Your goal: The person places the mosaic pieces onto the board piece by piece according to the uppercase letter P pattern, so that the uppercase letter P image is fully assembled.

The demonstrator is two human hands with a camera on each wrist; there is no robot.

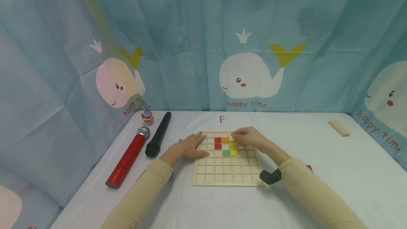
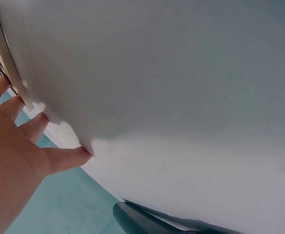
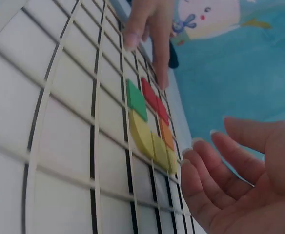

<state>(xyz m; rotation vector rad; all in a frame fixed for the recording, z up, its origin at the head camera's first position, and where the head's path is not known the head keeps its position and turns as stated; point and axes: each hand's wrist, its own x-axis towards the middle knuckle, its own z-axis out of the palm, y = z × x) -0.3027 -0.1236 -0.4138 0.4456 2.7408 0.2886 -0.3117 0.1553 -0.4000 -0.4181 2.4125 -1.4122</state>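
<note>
- A square wooden board (image 1: 228, 169) with a raised grid lies on a white surface (image 1: 190, 207), just below the centre of the head view.
- In the board's upper half sit coloured tiles: two red tiles (image 1: 217, 146) one above the other, an orange tile (image 1: 225, 140) right of the upper red, a run of yellow tiles (image 1: 233, 146) to the right, and a green tile (image 1: 226, 153) left of the lowest, rounded yellow one.
- The left hand (image 1: 190, 146) lies across the board's left edge, fingers spread, its grip holding nothing.
- The right hand (image 1: 252, 139) reaches in from the right, fingers bent, tips beside the uppermost yellow tile; whether its grip pinches a tile, I cannot tell.
- Above the board, at upper centre of the surface, lies a small printed card (image 1: 223, 119) with a coloured grid, too small to read fully.
- The step in hand seems to be setting or adjusting the top yellow tile while the left hand steadies the board.
- The next move probably calls for seating that tile squarely without nudging the orange one, then checking against the card.
- At left lie a red microphone (image 1: 127, 162) and a black microphone (image 1: 160, 133).
</note>
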